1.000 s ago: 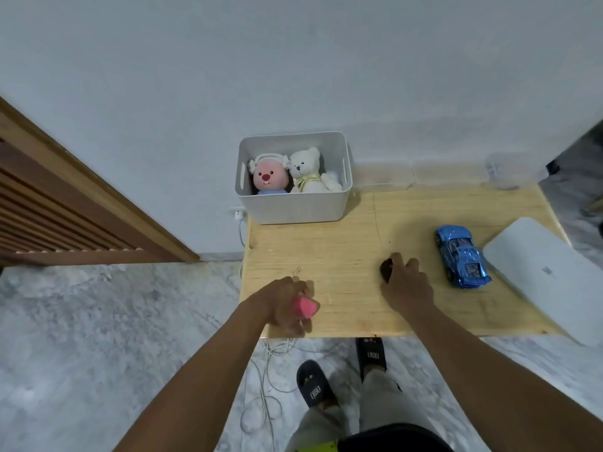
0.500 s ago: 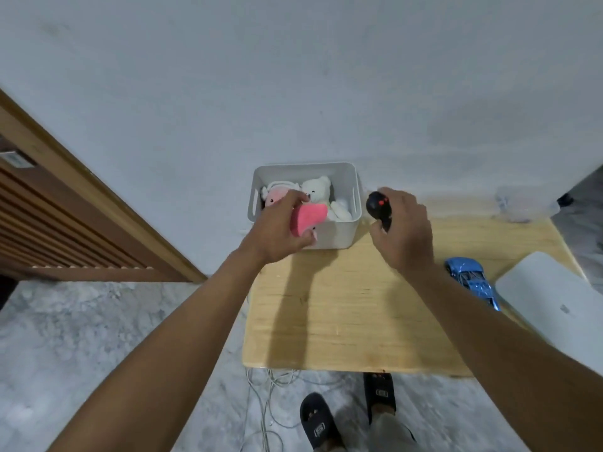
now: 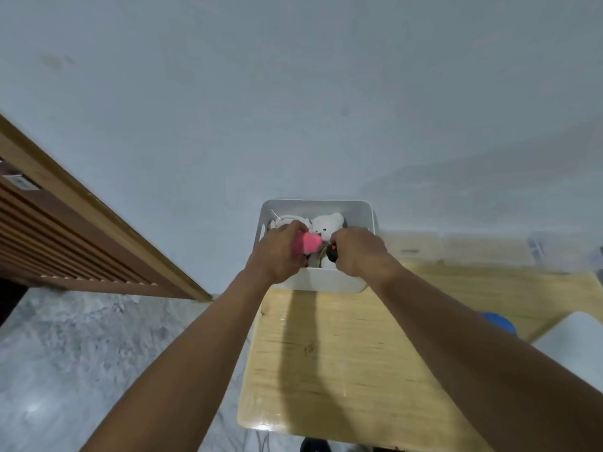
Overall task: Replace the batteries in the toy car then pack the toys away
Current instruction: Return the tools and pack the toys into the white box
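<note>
Pale grey wall fills the upper view, with a wooden slatted panel at left and marbled floor below it. A light wooden surface runs up to a white bin set against the wall.

Left hand: grip closed round a pink soft toy, fingers curled over it, toy poking out toward the bin's middle.

Right hand: grip closed round a small black piece with a red button. Likely the car's controller, but too small to be sure.

Both hands are over the bin's open top, close together, the two items between them.

Change: a second ago both hands were low at the near edge of the surface, closing on these same two items. Half a second ago they were mid-air, short of the bin. Now they are above it, about rim height. Neither item is released yet.

Already in the bin: a white plush bear, plus a second plush mostly hidden behind the left hand.

Blue toy car lies on the surface at right, well apart from the bin, only a sliver showing past the right forearm. A white flat panel lies just beside it, possibly the bin's lid.

Reading: packing is under way. Two items look about to drop, and the car is not yet packed. Whether its batteries are changed cannot be told from here.
</note>
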`<state>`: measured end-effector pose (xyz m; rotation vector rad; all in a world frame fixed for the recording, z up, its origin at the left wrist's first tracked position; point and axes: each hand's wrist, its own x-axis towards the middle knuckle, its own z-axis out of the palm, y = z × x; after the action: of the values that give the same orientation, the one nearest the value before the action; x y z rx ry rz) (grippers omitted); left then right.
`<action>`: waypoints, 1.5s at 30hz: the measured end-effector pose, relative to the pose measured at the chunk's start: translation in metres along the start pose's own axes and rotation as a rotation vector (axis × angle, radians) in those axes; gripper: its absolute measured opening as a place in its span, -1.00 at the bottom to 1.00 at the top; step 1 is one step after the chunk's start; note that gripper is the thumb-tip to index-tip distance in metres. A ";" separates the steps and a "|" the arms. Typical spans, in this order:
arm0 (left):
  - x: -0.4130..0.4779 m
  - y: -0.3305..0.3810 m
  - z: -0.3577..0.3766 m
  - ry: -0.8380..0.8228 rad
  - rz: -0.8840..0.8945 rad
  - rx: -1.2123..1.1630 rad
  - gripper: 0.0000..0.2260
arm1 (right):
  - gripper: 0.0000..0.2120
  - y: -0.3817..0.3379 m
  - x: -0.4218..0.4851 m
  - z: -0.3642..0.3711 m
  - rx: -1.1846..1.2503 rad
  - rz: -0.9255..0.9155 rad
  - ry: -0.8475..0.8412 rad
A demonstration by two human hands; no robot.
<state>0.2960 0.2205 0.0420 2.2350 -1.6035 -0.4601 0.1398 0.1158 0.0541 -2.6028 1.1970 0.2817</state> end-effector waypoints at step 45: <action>0.031 0.404 0.312 -0.857 0.263 0.030 -0.18 | -0.25 0.401 -0.304 0.159 0.790 1.305 0.168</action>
<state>-0.1739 0.0419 -0.0499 1.8848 -2.2508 -1.4538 -0.3723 0.1313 -0.0732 -0.9500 2.2810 -0.1781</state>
